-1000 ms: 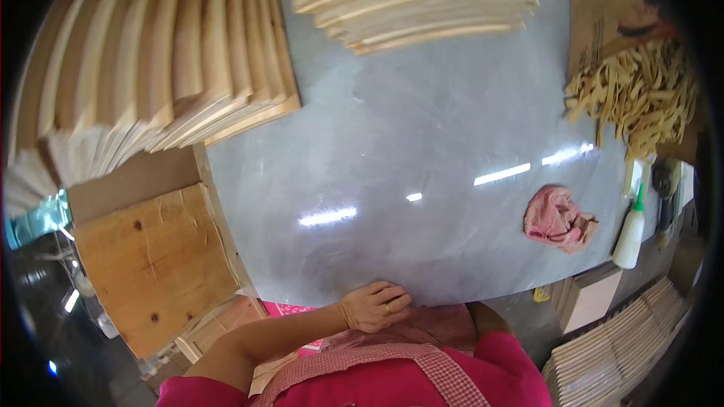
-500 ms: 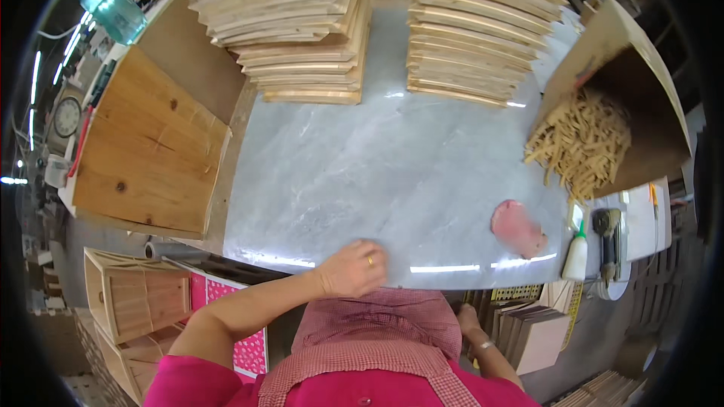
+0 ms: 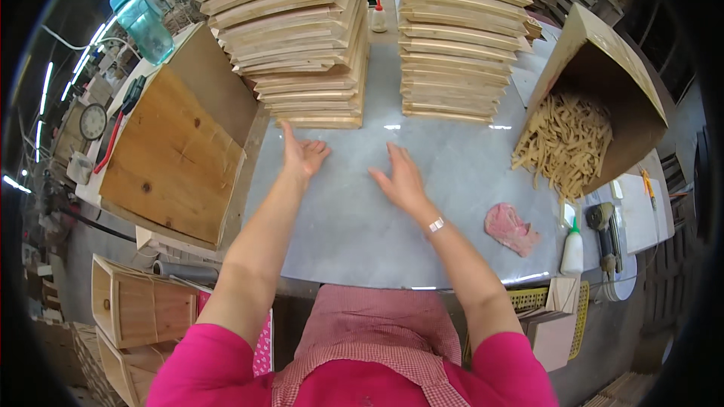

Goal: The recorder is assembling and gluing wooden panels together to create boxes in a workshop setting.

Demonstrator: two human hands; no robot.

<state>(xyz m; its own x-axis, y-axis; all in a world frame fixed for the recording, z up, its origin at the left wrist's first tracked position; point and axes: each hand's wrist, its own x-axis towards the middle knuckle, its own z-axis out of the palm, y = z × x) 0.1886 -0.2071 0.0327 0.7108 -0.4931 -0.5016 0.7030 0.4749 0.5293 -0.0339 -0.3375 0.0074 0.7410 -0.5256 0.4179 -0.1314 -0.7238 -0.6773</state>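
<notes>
Both my arms reach forward over the grey marbled tabletop (image 3: 354, 226). My left hand (image 3: 302, 154) is open and empty, palm turned inward, just in front of the left stack of wooden boards (image 3: 317, 98). My right hand (image 3: 403, 179) is open too, its thumb apart from its fingers, a little short of the right stack of wooden boards (image 3: 452, 90). Neither hand plainly touches a stack. A crumpled pink cloth (image 3: 510, 228) lies to the right of my right forearm.
At right, an open box (image 3: 637, 117) on its side spills tan strips (image 3: 569, 139). Near it are a green-tipped glue bottle (image 3: 573, 249) and a dark tool (image 3: 603, 230). A wooden box (image 3: 170, 151) bounds the left. A red-tipped bottle (image 3: 378, 16) stands between the stacks.
My left hand has moved from the table's near edge forward to the left stack. My right hand has come up from beside the table to above its middle. The view has shifted slightly.
</notes>
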